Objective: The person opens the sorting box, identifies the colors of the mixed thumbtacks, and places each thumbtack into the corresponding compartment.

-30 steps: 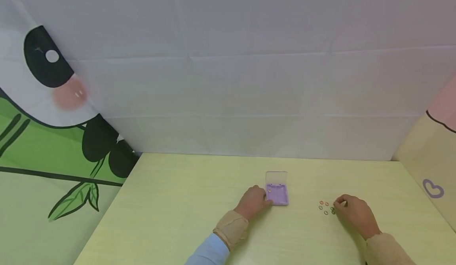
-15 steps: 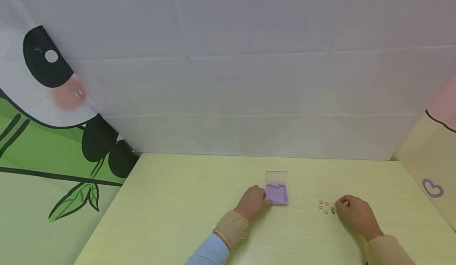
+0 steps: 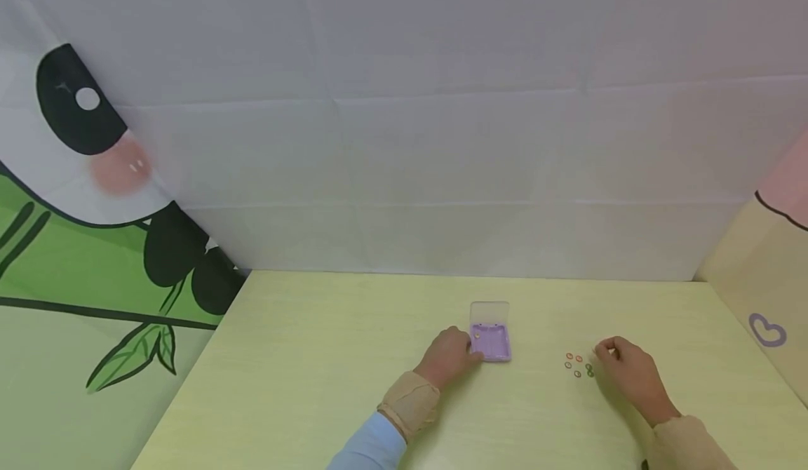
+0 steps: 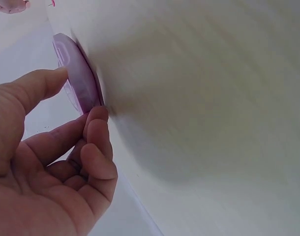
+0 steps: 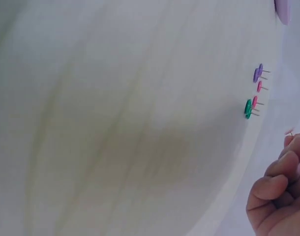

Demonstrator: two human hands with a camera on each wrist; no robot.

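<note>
left hand (image 3: 448, 359) grips clear-lidded purple case (image 3: 492, 344); right hand (image 3: 633, 377) pinches pink thumbtack (image 5: 289, 131) above table (image 3: 315, 344); six thumbtacks (image 5: 248, 106) lie nearby

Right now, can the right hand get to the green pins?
Probably yes: the right hand is close beside the green pins, and I see nothing between them. But it is pinching a pale pink pin, so it may need to put that down first.

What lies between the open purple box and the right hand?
Two purple tacks, two pink tacks and two green tacks lie on the table, nearer the right hand than the box; seen in the head and right wrist views.
</note>
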